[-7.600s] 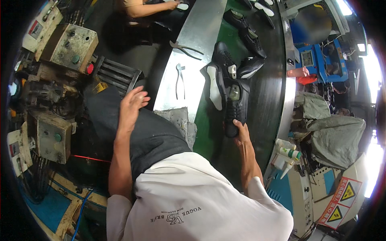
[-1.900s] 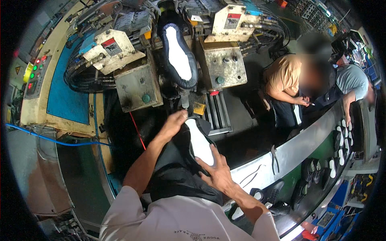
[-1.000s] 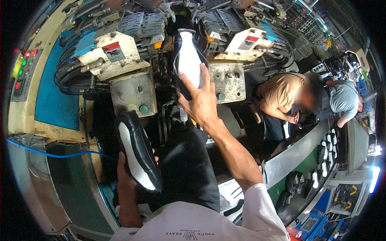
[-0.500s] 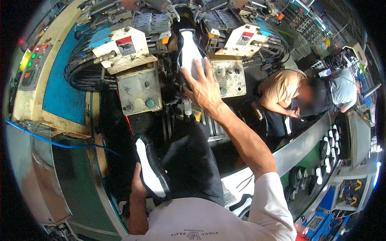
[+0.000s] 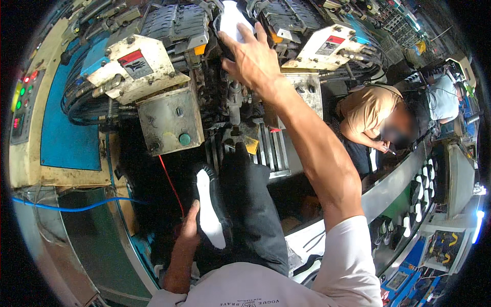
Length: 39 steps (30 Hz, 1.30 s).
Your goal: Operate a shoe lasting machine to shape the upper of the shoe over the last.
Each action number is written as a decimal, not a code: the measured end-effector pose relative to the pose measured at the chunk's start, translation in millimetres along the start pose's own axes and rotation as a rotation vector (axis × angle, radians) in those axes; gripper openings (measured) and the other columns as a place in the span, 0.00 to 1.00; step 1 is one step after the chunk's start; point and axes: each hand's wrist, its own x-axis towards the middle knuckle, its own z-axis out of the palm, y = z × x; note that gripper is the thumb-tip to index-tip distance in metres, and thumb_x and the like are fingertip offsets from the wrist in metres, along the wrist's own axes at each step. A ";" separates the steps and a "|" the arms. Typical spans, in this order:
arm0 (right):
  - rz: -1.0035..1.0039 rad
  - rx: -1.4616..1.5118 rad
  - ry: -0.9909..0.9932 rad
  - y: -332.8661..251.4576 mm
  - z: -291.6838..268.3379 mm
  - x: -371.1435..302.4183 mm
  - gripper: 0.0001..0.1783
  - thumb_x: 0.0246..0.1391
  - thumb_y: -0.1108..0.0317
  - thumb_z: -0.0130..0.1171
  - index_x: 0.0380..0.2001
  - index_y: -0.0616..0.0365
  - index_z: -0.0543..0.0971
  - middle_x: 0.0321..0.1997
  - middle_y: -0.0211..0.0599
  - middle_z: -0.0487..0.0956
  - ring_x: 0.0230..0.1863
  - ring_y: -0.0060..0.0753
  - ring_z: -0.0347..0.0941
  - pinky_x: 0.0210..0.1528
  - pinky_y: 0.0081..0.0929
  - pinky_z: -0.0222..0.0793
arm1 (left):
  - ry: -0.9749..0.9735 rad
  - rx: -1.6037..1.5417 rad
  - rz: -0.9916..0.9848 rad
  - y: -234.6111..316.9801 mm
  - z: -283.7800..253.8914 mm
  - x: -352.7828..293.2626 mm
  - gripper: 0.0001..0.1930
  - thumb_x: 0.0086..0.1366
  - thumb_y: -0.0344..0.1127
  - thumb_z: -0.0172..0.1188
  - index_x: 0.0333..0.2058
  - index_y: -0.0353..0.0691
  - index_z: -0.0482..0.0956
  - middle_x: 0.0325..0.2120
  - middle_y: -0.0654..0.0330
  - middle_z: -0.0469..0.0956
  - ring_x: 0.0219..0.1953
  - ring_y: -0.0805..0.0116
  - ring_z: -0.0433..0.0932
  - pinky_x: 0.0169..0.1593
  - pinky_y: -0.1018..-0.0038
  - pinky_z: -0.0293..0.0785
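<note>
the right hand [image 5: 253, 59] is spread flat over a white-soled black shoe [image 5: 231, 20] seated sole-up in the grey press machine [image 5: 169, 120], apparently to steady it there. a second black shoe with a white sole [image 5: 209, 210] is clasped low in the left hand [image 5: 190, 229], kept clear beside the thigh.

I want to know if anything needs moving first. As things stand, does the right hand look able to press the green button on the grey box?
Probably yes. The right hand rests on the white-soled shoe in the machine, and the green button faces outward below and to its left, uncovered. The left hand holds another shoe lower down, out of the way.
</note>
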 end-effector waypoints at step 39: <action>0.703 1.484 -0.825 -192.8 -1.7 -374.0 0.44 0.78 0.43 0.56 0.84 0.55 0.57 0.44 0.41 0.88 0.39 0.26 0.85 0.40 0.27 0.85 | -0.315 -0.356 0.370 -46.4 -37.3 -57.5 0.34 0.79 0.39 0.56 0.79 0.45 0.58 0.70 0.50 0.72 0.68 0.53 0.76 0.72 0.55 0.73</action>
